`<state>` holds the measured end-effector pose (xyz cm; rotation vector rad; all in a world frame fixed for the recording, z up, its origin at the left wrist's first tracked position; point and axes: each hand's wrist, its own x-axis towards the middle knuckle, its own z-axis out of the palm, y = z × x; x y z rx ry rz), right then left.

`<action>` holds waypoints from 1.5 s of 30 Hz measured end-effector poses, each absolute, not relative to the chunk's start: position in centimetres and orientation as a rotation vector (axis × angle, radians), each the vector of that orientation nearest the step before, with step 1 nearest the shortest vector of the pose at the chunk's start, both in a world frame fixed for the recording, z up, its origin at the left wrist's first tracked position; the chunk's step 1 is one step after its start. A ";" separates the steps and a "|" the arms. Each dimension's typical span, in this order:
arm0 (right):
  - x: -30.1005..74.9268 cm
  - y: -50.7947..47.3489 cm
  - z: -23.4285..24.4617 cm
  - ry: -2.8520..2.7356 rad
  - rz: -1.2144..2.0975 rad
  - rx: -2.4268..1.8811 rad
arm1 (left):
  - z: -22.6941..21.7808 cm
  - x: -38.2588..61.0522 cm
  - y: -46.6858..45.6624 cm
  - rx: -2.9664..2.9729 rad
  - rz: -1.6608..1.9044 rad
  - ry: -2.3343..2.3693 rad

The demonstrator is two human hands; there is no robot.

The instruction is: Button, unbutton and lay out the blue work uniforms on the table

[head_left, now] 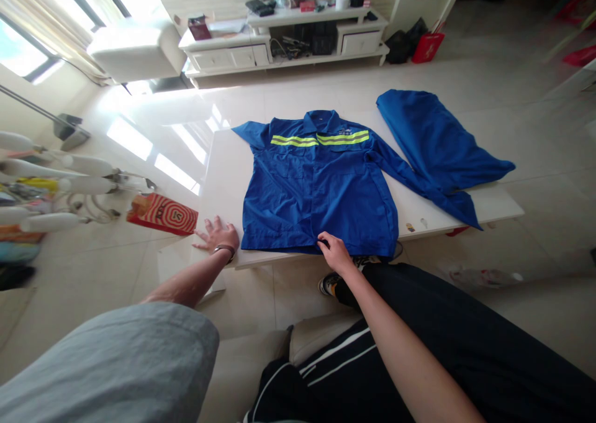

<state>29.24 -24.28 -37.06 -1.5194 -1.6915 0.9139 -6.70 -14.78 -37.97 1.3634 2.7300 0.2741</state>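
Note:
A blue work jacket with yellow-and-grey reflective stripes lies front up on the white table, its collar pointing away from me. The sleeve on the right stretches out sideways; the one on the left shows only as a short folded piece. My right hand pinches the jacket's bottom hem near the front placket. Flat on the table, just left of the hem, rests my left hand with its fingers spread. Another blue garment lies bunched on the right part of the table, touching the jacket's sleeve.
A red-and-white paper bag lies by the table's left end. Beyond the table stand a white TV cabinet with clutter and a red bag. A plastic bottle is on the floor at right. Small stickers mark the table.

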 end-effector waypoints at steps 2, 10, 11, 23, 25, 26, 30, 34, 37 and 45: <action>29.2 -24.3 -36.9 -1.725 0.888 -1.529 | -38.0 -6.7 -14.8 1.366 0.279 2.725; 28.8 -24.1 -35.6 -1.816 0.827 -1.689 | -37.8 -6.6 -14.8 1.369 0.257 2.728; 28.8 -24.1 -35.5 -1.814 0.829 -1.689 | -37.8 -6.6 -14.8 1.363 0.250 2.728; 28.4 -24.0 -36.3 -1.884 0.818 -1.882 | -37.5 -6.3 -14.9 1.356 0.278 2.729; 28.4 -23.9 -36.3 -1.867 0.808 -1.868 | -37.5 -6.3 -14.9 1.359 0.279 2.729; 28.5 -23.9 -36.3 -1.854 0.806 -1.855 | -37.5 -6.3 -14.9 1.362 0.280 2.731; 28.5 -23.8 -35.9 -1.834 0.808 -1.757 | -37.6 -6.4 -14.8 1.366 0.278 2.727; 28.4 -24.0 -35.6 -1.908 0.849 -1.651 | -37.7 -6.5 -14.8 1.365 0.269 2.727; 28.3 -24.2 -35.6 -1.919 0.879 -1.616 | -37.7 -6.5 -14.8 1.354 0.262 2.736; 28.2 -24.5 -35.6 -2.036 0.780 -1.644 | -38.1 -6.8 -14.7 1.362 0.276 2.732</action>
